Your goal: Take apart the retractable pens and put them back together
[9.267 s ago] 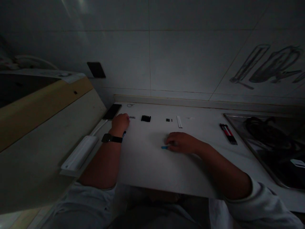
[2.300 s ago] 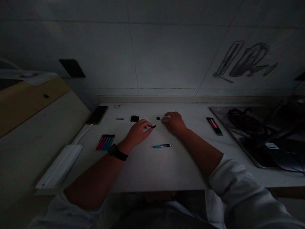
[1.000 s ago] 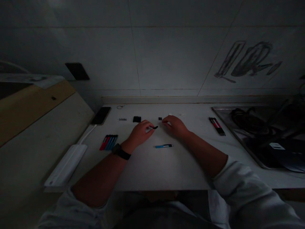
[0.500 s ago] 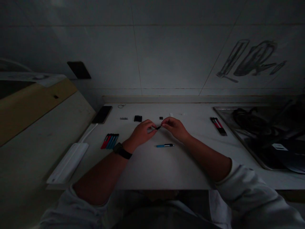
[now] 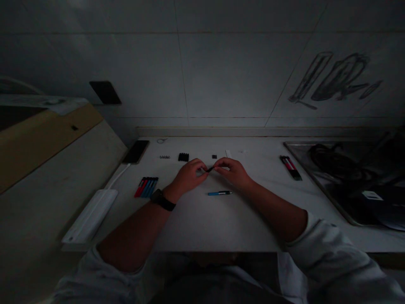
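Note:
Between my two hands, above the white tabletop, is a small dark part [image 5: 209,169], too tiny and dim for its kind to show. The fingertips of my left hand [image 5: 190,174] pinch its left end. My right hand [image 5: 232,171] grips the other end with thumb and forefinger. Just below the hands lies a blue pen [image 5: 220,193] with a dark tip pointing right. Beyond my left hand stands a row of several short black pieces [image 5: 183,157]. A little dark square [image 5: 214,156] and a white strip [image 5: 228,153] rest behind the hands.
Red and blue pen barrels [image 5: 146,187] lie at left, with small metallic pieces [image 5: 164,157] and a thin ring [image 5: 162,140] behind. A phone [image 5: 136,152] connects by cable to a white box [image 5: 90,216]. At right are a pen pack [image 5: 290,167] and a metal-rimmed tray [image 5: 322,190].
My right hand has shifted very slightly and its fingers have closed in nearer to the small dark part. My left hand stays nearly still.

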A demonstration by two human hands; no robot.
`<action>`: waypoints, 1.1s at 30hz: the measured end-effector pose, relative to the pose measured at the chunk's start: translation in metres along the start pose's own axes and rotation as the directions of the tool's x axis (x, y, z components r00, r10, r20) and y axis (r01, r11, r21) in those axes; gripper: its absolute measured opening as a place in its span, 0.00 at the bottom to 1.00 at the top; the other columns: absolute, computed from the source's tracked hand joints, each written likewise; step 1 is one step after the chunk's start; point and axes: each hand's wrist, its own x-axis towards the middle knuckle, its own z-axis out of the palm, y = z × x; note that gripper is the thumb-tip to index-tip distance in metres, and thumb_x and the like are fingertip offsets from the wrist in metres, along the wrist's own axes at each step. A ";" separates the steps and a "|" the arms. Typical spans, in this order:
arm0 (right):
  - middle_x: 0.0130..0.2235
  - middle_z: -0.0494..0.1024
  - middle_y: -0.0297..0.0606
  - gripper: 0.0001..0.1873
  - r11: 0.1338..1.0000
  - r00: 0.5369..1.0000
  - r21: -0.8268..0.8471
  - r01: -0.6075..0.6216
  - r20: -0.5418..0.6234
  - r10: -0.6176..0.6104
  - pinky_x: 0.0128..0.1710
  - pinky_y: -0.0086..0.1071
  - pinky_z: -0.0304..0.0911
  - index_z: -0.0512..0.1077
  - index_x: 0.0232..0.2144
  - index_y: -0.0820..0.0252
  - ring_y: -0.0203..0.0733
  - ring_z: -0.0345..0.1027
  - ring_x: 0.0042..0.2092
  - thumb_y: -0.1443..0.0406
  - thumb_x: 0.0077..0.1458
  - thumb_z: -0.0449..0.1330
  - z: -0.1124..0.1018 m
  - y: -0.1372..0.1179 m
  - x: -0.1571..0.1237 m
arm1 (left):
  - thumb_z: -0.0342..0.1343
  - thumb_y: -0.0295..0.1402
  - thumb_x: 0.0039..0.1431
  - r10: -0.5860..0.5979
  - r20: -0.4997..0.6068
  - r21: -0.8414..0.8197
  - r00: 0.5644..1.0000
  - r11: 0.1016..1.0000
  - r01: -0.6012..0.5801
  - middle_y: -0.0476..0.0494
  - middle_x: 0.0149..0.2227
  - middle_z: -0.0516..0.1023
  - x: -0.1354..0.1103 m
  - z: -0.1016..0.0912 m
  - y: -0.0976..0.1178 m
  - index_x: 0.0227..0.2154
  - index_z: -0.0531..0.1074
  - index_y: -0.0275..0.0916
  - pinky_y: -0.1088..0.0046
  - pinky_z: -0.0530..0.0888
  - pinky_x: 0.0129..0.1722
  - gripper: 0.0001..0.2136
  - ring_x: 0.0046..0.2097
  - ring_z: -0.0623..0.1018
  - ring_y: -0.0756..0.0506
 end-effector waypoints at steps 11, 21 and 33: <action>0.37 0.83 0.36 0.08 0.994 0.998 -0.093 0.055 -0.003 -0.055 0.48 0.37 0.69 0.80 0.35 0.55 0.42 0.77 0.41 0.58 0.60 0.65 -0.002 -0.002 -0.001 | 0.63 0.29 0.60 -0.008 -0.008 -0.004 1.000 1.000 0.008 0.46 0.38 0.77 0.000 0.000 0.001 0.35 0.73 0.40 0.65 0.74 0.45 0.04 0.42 0.78 0.44; 0.39 0.84 0.38 0.06 0.990 0.994 -0.098 0.105 0.016 -0.104 0.48 0.37 0.70 0.82 0.38 0.54 0.42 0.77 0.43 0.60 0.60 0.66 0.000 -0.004 -0.002 | 0.62 0.29 0.61 0.043 0.001 -0.043 0.999 0.998 -0.043 0.46 0.39 0.77 -0.001 0.000 0.003 0.37 0.74 0.40 0.66 0.74 0.45 0.03 0.43 0.77 0.45; 0.37 0.84 0.36 0.05 0.984 0.989 -0.101 0.150 0.027 -0.148 0.46 0.35 0.70 0.82 0.37 0.53 0.41 0.78 0.41 0.61 0.61 0.67 0.003 -0.009 -0.004 | 0.63 0.30 0.62 0.035 0.012 -0.150 0.999 0.988 -0.033 0.46 0.39 0.80 0.000 0.000 0.005 0.37 0.76 0.41 0.66 0.75 0.46 0.02 0.42 0.79 0.45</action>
